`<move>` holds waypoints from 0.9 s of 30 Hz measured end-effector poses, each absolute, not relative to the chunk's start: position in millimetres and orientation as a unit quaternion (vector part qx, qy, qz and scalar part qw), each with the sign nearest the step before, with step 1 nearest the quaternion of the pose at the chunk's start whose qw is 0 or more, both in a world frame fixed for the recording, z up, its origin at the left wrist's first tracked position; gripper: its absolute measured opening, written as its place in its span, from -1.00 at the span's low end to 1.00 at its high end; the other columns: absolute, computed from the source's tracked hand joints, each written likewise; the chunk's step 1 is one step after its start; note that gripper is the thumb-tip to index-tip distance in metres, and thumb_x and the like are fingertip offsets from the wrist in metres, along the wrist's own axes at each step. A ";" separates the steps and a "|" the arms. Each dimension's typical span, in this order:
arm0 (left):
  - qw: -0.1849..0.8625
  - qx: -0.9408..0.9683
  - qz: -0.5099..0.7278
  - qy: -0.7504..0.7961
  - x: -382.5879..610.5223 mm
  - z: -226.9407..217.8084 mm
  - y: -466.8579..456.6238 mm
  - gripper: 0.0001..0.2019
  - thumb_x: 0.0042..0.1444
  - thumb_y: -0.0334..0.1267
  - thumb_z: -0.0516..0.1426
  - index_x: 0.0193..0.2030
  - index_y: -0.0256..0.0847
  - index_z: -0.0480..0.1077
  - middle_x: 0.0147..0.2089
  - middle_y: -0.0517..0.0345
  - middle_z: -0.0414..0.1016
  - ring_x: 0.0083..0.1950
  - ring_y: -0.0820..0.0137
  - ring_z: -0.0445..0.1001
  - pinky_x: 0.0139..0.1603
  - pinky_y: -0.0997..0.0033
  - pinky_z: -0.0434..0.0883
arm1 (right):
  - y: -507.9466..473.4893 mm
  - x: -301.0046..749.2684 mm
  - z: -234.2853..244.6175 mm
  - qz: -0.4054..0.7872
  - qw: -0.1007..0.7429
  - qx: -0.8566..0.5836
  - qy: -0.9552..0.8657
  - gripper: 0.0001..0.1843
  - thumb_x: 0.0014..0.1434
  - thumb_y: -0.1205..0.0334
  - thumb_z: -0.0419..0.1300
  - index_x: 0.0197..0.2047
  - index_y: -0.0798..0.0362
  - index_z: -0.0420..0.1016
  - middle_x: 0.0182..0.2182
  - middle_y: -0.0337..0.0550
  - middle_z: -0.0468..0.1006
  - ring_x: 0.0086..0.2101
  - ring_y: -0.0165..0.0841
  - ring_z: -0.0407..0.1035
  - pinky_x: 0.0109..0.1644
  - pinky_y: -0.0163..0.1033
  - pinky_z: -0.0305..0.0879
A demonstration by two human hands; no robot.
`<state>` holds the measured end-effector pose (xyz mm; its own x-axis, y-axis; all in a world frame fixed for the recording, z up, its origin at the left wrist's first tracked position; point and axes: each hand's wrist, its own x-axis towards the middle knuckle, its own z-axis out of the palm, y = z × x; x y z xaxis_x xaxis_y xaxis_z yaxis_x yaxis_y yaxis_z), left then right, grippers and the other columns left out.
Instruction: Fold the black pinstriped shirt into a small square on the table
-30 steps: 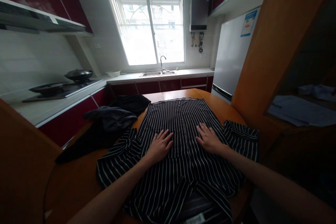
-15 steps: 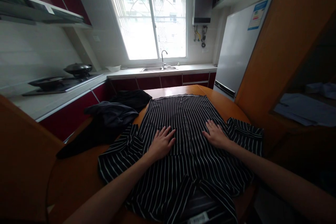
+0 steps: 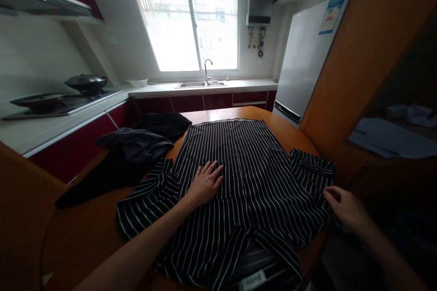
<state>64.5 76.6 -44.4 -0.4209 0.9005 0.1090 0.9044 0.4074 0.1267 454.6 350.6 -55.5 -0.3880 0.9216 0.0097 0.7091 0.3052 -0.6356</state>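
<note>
A black shirt with thin white stripes lies spread flat on a round wooden table, collar towards me. My left hand rests flat on the shirt's left half with its fingers stretched out. My right hand is at the table's right edge, touching the shirt's right sleeve; its fingers curl at the cloth, and whether they pinch it does not show.
A heap of dark clothes lies on the table's left side. Behind are a counter with a sink, a stove with pans and a window. A white fridge and a wooden partition stand right.
My right hand has left the middle of the shirt and moved right and towards me, to the right sleeve at the table edge. My left hand stays put. The view has tilted slightly.
</note>
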 end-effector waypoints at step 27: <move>0.027 -0.540 -0.090 -0.836 57.6 -49.3 79.7 -0.48 0.40 -0.01 -0.10 0.43 -0.01 0.17 0.50 0.08 0.05 0.52 0.06 -0.07 0.44 -0.17 -0.04 | 296.0 461.2 -48.0 0.706 0.296 -0.457 -0.452 -0.89 0.01 0.38 0.28 -0.34 0.07 0.45 -0.35 -0.13 0.59 -0.37 -0.35 0.54 -0.27 -0.32 0.55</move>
<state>57.6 79.7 -49.3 -0.4147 0.8988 0.1420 0.9084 0.3998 0.1224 461.2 296.0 -48.0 -0.4070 0.8316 -0.3778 -0.0054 -0.4158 -0.9094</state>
